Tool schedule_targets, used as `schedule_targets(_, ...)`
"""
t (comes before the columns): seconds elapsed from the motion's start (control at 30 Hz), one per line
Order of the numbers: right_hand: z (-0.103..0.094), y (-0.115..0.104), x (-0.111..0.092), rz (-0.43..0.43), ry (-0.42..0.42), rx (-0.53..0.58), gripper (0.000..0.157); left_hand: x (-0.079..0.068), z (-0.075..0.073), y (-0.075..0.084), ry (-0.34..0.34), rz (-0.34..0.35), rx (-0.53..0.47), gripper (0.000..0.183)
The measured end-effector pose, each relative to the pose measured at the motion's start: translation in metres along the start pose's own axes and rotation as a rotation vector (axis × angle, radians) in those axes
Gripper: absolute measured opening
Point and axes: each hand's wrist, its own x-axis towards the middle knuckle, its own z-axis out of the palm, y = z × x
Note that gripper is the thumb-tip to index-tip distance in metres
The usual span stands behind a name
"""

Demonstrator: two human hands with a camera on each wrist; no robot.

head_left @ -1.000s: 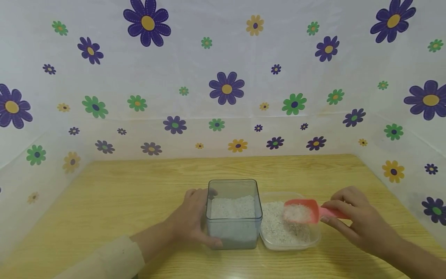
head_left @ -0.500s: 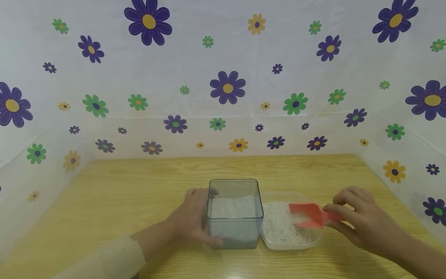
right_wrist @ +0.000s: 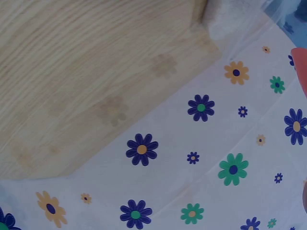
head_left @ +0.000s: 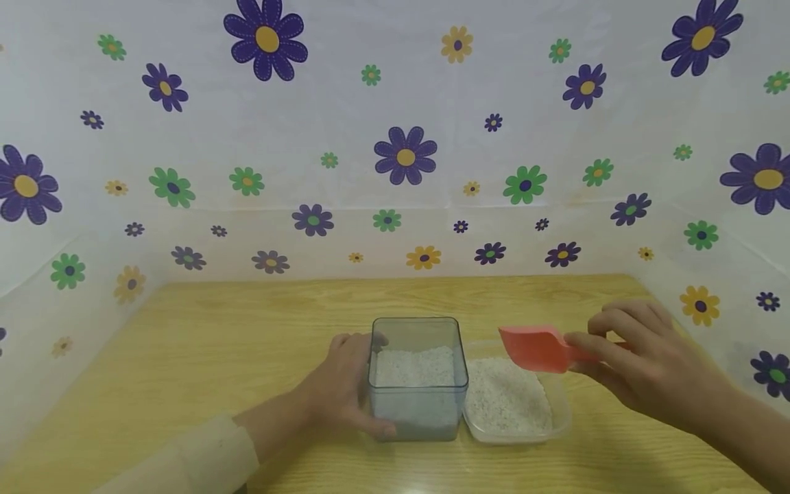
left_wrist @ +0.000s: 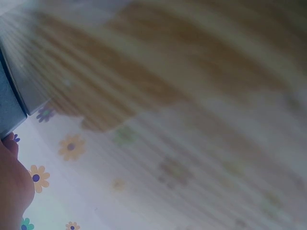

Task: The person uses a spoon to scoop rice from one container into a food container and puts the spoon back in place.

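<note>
A translucent grey square bin (head_left: 417, 412), partly filled with pale grains, stands on the table. My left hand (head_left: 342, 387) grips its left side, thumb across the front and fingers round the back corner. Touching or nearly touching the bin on the right is a shallow clear plastic tub (head_left: 560, 418) of whitish grains (head_left: 507, 401). Above that tub, my right hand (head_left: 644, 363) holds a pink scoop (head_left: 535, 348) by its handle. The scoop is tilted, and no grains show in it. In the right wrist view only the scoop's edge (right_wrist: 301, 69) appears.
The wood-grain table (head_left: 247, 329) extends left of and behind the containers. A white flower-print sheet (head_left: 345, 103) rises along the back and both sides.
The scoop held grains over the tub, dipped slightly right, and now sits higher and tilted with no grains visible. My left hand and the bin stay in place.
</note>
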Motion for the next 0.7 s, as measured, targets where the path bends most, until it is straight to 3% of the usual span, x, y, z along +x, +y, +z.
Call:
schedule_targets(0.2,0.001,0.000,0.033,0.026,0.074,0.026,0.048,0.002,0.000,0.002,0.002,0.001,-0.001,0.118)
schedule_targets(0.4,0.012,-0.005,0.062,0.007,0.019,0.072,0.048,0.002,0.000,0.002,-0.003,0.000,-0.021,0.118)
schedule_targets(0.53,0.026,-0.011,0.078,-0.053,-0.109,0.098,0.042,0.001,0.001,0.000,0.011,0.021,-0.009,0.117)
schedule_targets(0.7,0.045,-0.020,0.095,-0.065,-0.373,0.088,0.023,0.001,0.002,-0.002,0.012,0.027,0.002,0.116)
